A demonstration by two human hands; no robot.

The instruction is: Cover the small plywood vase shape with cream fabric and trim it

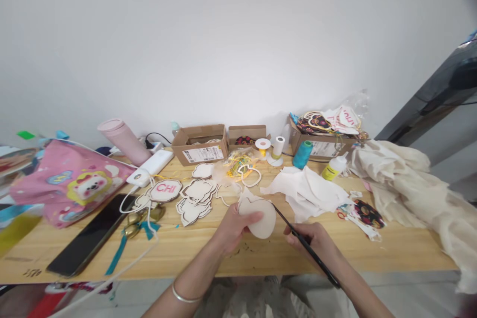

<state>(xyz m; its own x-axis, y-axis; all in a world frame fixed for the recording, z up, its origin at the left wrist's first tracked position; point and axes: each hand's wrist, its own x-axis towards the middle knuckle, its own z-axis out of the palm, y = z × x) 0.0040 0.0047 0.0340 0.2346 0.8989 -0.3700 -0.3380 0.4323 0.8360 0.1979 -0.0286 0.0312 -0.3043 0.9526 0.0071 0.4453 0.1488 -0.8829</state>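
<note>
- Wooden table (402, 253), pale top, against a plain wall, bearing all items below
- Cream cloth (408, 181), gauzy, heaped at the right end, hanging over the front edge
- Pink bag (89, 186), cartoon print, at the left end
- White fabric (307, 189), crumpled, beyond the right hand
- Dark phone (89, 238), flat, just beside the pink bag
- Cardboard box (201, 153), labelled, at the back, left of middle
- Right hand (322, 238), closed round a slim black tool, well apart from the left hand
- Left hand (236, 226), pinching a pale piece, thumb across its face
- Slim black tool (316, 257), slanting from butt at lower right to tip at upper left; exact type unclear
- Pale piece (265, 221), rounded, held above the table between the hands; long axis runs upper left to lower right; left hand on it, hence nearer; right hand apart, to its right; tool tip at its upper right edge, touching or just beside, cannot tell which
- Teal spool (302, 155), behind the white fabric
</note>
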